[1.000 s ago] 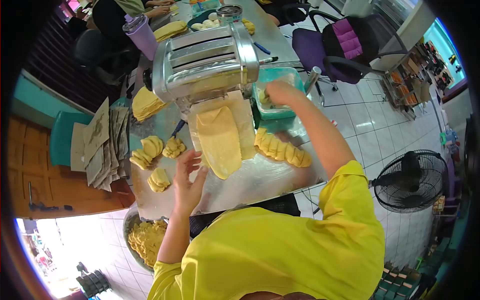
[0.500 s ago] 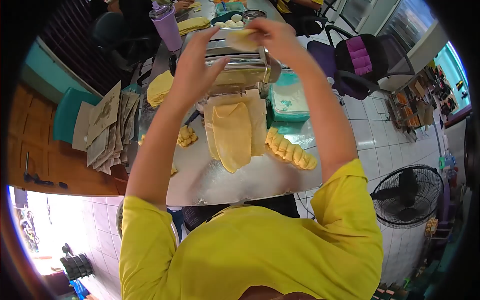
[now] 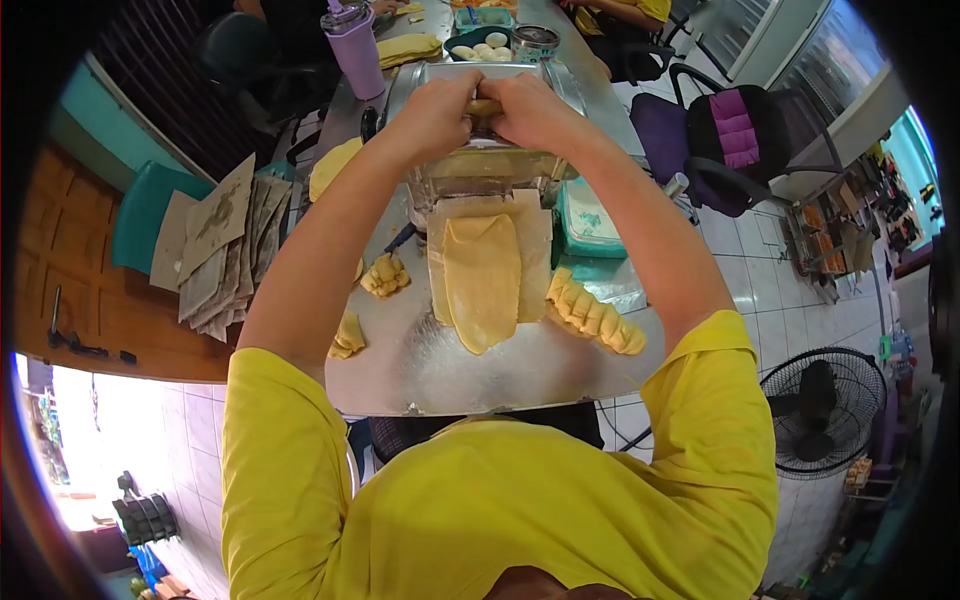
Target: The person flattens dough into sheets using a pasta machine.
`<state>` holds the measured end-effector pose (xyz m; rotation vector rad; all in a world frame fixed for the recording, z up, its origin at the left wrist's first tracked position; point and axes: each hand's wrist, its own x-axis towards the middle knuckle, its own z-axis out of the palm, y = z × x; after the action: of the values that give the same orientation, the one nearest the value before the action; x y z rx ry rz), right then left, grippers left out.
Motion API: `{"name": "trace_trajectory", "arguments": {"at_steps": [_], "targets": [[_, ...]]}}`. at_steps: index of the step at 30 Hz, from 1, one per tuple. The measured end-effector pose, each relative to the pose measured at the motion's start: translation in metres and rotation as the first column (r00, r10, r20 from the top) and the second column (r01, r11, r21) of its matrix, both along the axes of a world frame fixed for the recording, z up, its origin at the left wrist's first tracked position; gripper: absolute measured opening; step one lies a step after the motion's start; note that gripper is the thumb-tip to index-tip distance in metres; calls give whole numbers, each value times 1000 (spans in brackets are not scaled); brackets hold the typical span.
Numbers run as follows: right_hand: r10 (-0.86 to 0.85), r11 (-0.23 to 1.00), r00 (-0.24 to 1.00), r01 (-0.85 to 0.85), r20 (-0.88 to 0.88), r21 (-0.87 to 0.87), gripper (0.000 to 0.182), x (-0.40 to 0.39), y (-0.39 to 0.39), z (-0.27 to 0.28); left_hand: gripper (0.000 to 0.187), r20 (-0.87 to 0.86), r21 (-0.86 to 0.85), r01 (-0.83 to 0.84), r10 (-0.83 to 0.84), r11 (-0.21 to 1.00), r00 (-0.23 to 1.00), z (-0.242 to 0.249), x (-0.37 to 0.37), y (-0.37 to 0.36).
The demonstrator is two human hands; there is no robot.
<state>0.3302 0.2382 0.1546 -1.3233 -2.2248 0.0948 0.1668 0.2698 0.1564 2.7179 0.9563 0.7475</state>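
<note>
Both hands meet over the top of a metal roller machine (image 3: 490, 168). My left hand (image 3: 437, 112) and my right hand (image 3: 522, 110) are closed around a small piece of yellow dough (image 3: 484, 107) between them. Below the machine, a long flat dough sheet (image 3: 482, 285) lies on a light board (image 3: 534, 240). A segmented dough roll (image 3: 597, 314) rests to its right. Left of the sheet is a lumpy dough piece (image 3: 385, 276), with another dough piece (image 3: 347, 337) nearer the front edge.
A green container (image 3: 592, 225) stands right of the machine. Beyond are a purple tumbler (image 3: 354, 55), a bowl of white eggs (image 3: 480, 47) and a jar (image 3: 535, 43). People sit at the far end, one in a yellow sleeve (image 3: 640, 8). Stacked boards (image 3: 222, 240) stand left; a fan (image 3: 822, 412) right.
My hands have come together at the machine's top, where the right hand was holding the blurred dough piece and the left was apart and open. The view has shifted slightly.
</note>
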Motion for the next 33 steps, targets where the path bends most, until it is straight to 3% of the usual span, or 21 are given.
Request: {"name": "trace_trajectory", "arguments": {"at_steps": [8,11,13,15,17,19,20,22,25,28,30,33], "targets": [[-52,995,984,66,171,-76,31,1,-4,11,39,-4,47,83,-83,995,997,-3,-5,11],[8,997,997,-3,71,-72,30,9,1,6,38,-31,25,95,-95,995,995,3,-7,11],[1,994,999,5,50,-109,29,10,-2,12,30,3,-151,86,-87,985,996,14,-11,7],[-10,986,1000,12,17,-164,27,8,-4,10,27,10,-166,94,-94,982,996,16,-16,9],[-28,1000,992,30,123,-9,19,6,-5,2,24,16,-196,105,-104,975,994,13,-16,8],[-31,999,989,30,143,11,17,6,-4,-3,21,-118,-86,88,-97,992,988,16,-12,4],[-35,999,986,28,163,44,16,5,-3,-3,21,-117,-87,86,-96,993,988,13,-11,6],[-48,998,979,42,200,36,16,4,-1,-4,21,-148,116,138,-121,984,982,6,-10,10],[-48,999,970,42,239,30,18,8,1,-5,17,-178,168,92,-62,981,982,2,-10,14],[-29,999,982,36,186,-32,19,11,-1,1,15,-90,58,168,-163,984,983,5,-14,15],[-31,994,991,45,127,-103,18,11,-4,2,15,-98,40,138,-134,990,986,7,-14,11],[-97,995,981,96,168,19,19,8,-8,-1,15,-132,39,87,-82,995,988,3,-9,12]]}}
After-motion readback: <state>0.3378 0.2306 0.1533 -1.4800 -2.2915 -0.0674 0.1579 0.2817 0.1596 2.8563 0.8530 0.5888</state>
